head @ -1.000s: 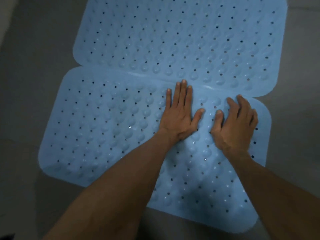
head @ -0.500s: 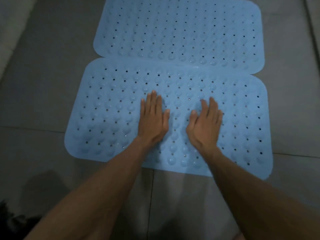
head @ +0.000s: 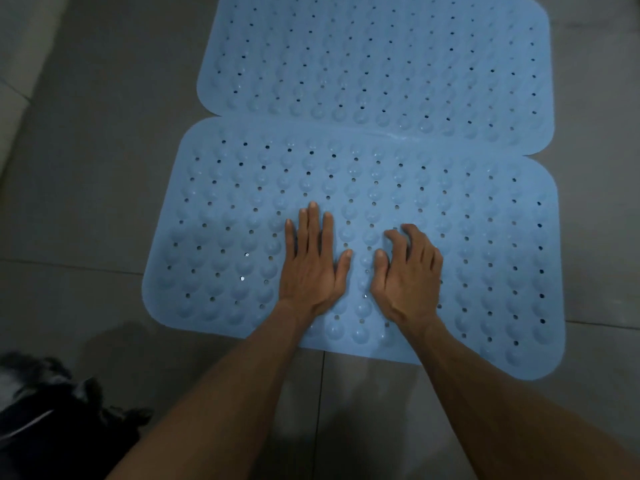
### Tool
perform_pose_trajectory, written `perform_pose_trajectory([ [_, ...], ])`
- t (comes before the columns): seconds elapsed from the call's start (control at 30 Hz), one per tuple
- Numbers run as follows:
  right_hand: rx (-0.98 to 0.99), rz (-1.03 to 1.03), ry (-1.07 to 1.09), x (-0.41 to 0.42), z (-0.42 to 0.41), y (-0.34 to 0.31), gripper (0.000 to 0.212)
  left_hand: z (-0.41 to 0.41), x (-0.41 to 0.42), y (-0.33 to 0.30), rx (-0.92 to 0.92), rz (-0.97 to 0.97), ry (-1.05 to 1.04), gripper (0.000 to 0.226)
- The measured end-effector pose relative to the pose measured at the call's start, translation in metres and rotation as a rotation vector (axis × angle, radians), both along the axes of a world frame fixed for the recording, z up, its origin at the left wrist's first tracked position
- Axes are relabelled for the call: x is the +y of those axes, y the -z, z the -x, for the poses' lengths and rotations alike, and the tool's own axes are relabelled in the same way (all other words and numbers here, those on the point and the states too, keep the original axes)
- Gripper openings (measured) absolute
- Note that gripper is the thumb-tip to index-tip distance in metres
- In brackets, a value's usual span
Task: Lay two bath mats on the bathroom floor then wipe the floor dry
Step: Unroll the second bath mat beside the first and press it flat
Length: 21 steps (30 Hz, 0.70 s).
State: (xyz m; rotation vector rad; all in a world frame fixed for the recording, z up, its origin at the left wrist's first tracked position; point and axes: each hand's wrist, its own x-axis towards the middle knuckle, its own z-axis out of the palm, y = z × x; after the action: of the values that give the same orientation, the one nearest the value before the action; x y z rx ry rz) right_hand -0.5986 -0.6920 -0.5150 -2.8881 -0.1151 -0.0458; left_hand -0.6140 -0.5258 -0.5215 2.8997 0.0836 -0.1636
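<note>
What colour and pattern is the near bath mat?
Light blue, dotted with round bumps and small holes; the near bath mat shows in the head view.

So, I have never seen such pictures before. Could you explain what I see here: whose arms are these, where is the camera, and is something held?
The camera sits on a person's head and looks down at their own bare arms. The left hand lies flat and the right hand has curled fingers; both press on the nearer light blue rubber bath mat with holes. A second, similar blue mat lies just beyond it on the grey tiled floor. Nothing is held.
</note>
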Motion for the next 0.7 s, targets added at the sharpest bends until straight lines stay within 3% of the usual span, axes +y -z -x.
perform_pose_trajectory([
  [0.2,0.038,-0.003,0.051,0.0,-0.001,-0.005,0.057,-0.002,-0.002,-0.004,0.023,-0.021,-0.003,0.075],
  [0.7,0.078,0.059,0.028,0.0,-0.004,-0.007,0.055,-0.004,-0.002,-0.007,0.108,-0.097,0.022,0.075],
])
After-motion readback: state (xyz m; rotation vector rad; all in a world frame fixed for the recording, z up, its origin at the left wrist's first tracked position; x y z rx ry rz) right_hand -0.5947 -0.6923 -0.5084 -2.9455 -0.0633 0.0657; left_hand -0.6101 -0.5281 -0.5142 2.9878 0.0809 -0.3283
